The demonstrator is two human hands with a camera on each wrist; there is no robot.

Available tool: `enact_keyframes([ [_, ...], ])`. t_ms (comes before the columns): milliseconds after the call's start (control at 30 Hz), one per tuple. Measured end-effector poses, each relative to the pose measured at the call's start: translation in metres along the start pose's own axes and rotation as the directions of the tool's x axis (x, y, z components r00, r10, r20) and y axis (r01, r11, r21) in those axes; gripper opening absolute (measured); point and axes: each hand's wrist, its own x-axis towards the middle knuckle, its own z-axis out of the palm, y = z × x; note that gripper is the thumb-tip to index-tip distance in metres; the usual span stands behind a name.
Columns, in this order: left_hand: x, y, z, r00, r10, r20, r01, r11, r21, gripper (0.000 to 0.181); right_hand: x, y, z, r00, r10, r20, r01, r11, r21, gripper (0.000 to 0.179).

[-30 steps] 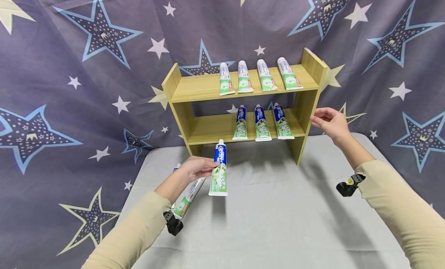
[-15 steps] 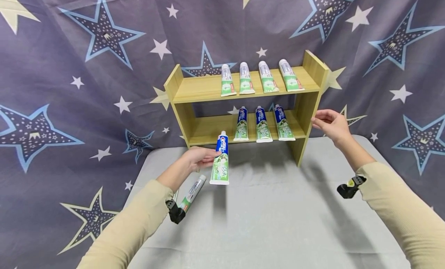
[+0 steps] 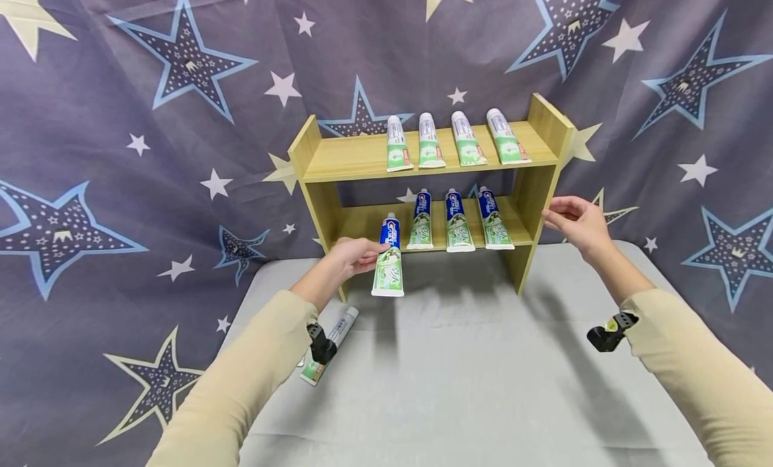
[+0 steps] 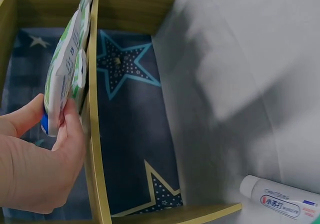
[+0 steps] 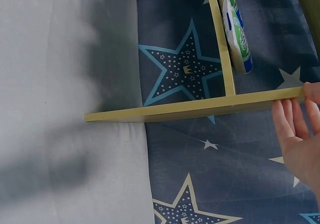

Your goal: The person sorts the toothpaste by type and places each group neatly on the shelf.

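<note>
My left hand (image 3: 356, 254) pinches a blue, white and green toothpaste tube (image 3: 388, 279) between thumb and fingers, cap end pointing back. It is at the left part of the wooden shelf's middle board (image 3: 356, 237), overlapping the front edge in the head view. In the left wrist view the tube (image 4: 62, 74) is seen edge-on beside that board. On the same board lie three matching tubes (image 3: 459, 229) to the right. My right hand (image 3: 578, 222) holds the front edge of the shelf's right side panel (image 5: 200, 105), fingers along its outer face and thumb at the edge.
Several white and green toothpaste tubes (image 3: 429, 145) lie in a row on the top board. Another white and green tube (image 3: 341, 329) rests on the grey tabletop (image 3: 483, 386) at the left, partly behind my left wrist. A star-patterned curtain (image 3: 151, 185) hangs behind the shelf.
My left hand has carried the toothpaste tube forward and slightly right, from in front of the shelf up to the middle board. The right hand has stayed at the side panel.
</note>
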Motion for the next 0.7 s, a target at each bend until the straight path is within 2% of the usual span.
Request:
enact_keyframes([
  [233, 0.017, 0.012, 0.006, 0.997, -0.002, -0.083, 0.005, 0.999, 0.038, 0.039, 0.0, 0.001, 0.001, 1.0, -0.019, 0.001, 0.019, 0.999, 0.034, 0.018],
  [300, 0.028, 0.013, 0.007, 0.994, 0.004, -0.105, 0.002, 0.999, 0.054, 0.038, 0.0, 0.002, 0.002, 1.0, -0.016, 0.003, 0.016, 0.999, 0.038, 0.018],
  [367, 0.041, 0.013, 0.006, 0.995, 0.005, -0.099, 0.0, 0.999, 0.053, 0.035, 0.0, 0.003, 0.002, 1.0, -0.014, 0.006, 0.014, 1.0, 0.027, 0.019],
  [433, 0.08, 0.009, 0.001, 0.997, 0.008, -0.075, -0.007, 1.0, 0.018, 0.032, 0.001, 0.003, 0.002, 1.0, -0.014, 0.006, 0.014, 1.0, 0.014, 0.018],
  [500, 0.104, 0.008, -0.002, 0.998, 0.025, -0.065, -0.026, 1.0, -0.006, 0.036, 0.001, 0.003, 0.001, 1.0, -0.014, 0.005, 0.014, 1.0, 0.01, 0.018],
  [600, 0.111, 0.013, 0.005, 0.992, 0.048, -0.119, -0.049, 0.999, -0.002, 0.043, 0.002, 0.002, 0.0, 1.0, -0.011, 0.003, 0.011, 1.0, 0.011, 0.017],
  [633, 0.102, 0.017, 0.01, 0.988, 0.053, -0.144, -0.051, 0.999, 0.014, 0.046, 0.002, 0.001, 0.0, 1.0, -0.009, 0.003, 0.009, 1.0, 0.015, 0.016],
  [667, 0.104, 0.016, 0.01, 0.987, 0.075, -0.14, -0.074, 0.997, 0.017, 0.049, 0.002, 0.001, -0.001, 1.0, -0.006, 0.001, 0.006, 1.0, 0.015, 0.016],
  [700, 0.113, 0.016, 0.01, 0.986, 0.073, -0.149, -0.071, 0.997, 0.016, 0.05, 0.002, 0.001, -0.001, 1.0, 0.0, 0.001, 0.0, 1.0, 0.016, 0.016],
])
